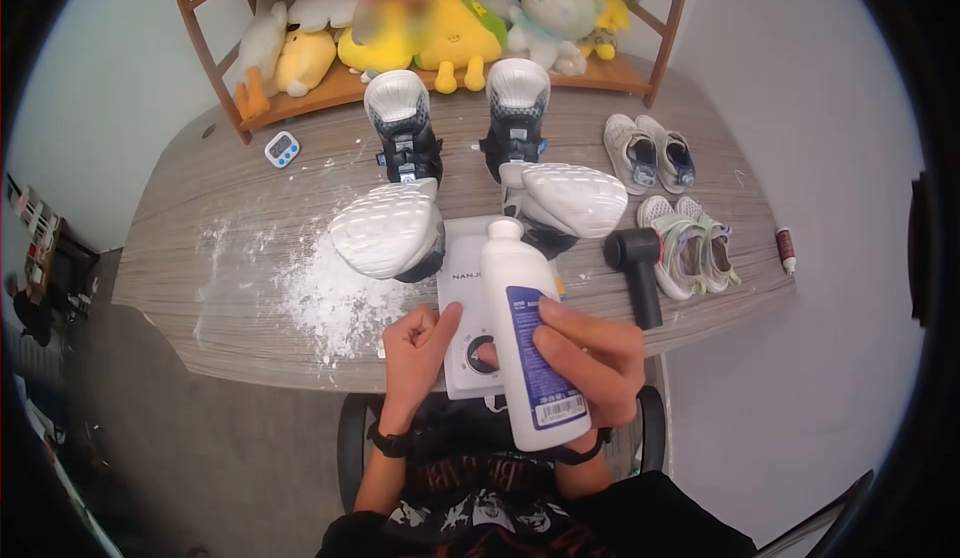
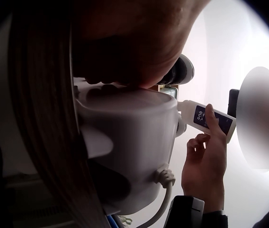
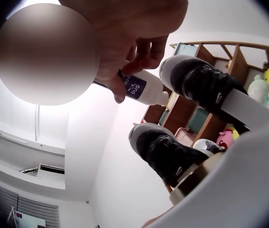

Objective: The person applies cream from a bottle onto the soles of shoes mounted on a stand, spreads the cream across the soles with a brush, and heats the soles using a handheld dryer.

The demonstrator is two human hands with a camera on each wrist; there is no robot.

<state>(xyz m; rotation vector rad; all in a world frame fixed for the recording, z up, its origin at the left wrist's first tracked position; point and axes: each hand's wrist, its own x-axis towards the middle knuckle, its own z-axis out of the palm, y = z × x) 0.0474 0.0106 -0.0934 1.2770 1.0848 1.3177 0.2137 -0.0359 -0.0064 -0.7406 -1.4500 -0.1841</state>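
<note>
My right hand (image 1: pixel 605 368) grips a white plastic bottle (image 1: pixel 510 358) with a blue label, its neck pointing away from me. The bottle is held above a white appliance (image 1: pixel 462 298) with a round dial (image 1: pixel 478 356), partly hiding it. In the left wrist view the right thumb lies across the label. My left hand (image 1: pixel 418 353) rests at the appliance's left edge, fingers loosely curled and thumb extended, holding nothing. Black shoes with white soles surround the appliance: one left (image 1: pixel 388 230), one right (image 1: pixel 575 200), and two behind (image 1: pixel 402 123) (image 1: pixel 517 113). In the right wrist view, black shoes sit on its arms.
White powder (image 1: pixel 345 298) is scattered over the table's left half. Right of the bottle lie a black handheld device (image 1: pixel 637 273) and two pairs of small shoes (image 1: pixel 690 248) (image 1: pixel 648 153). A small tube (image 1: pixel 786 251), a timer (image 1: pixel 282 149) and a shelf (image 1: pixel 340 86) of plush toys are farther out.
</note>
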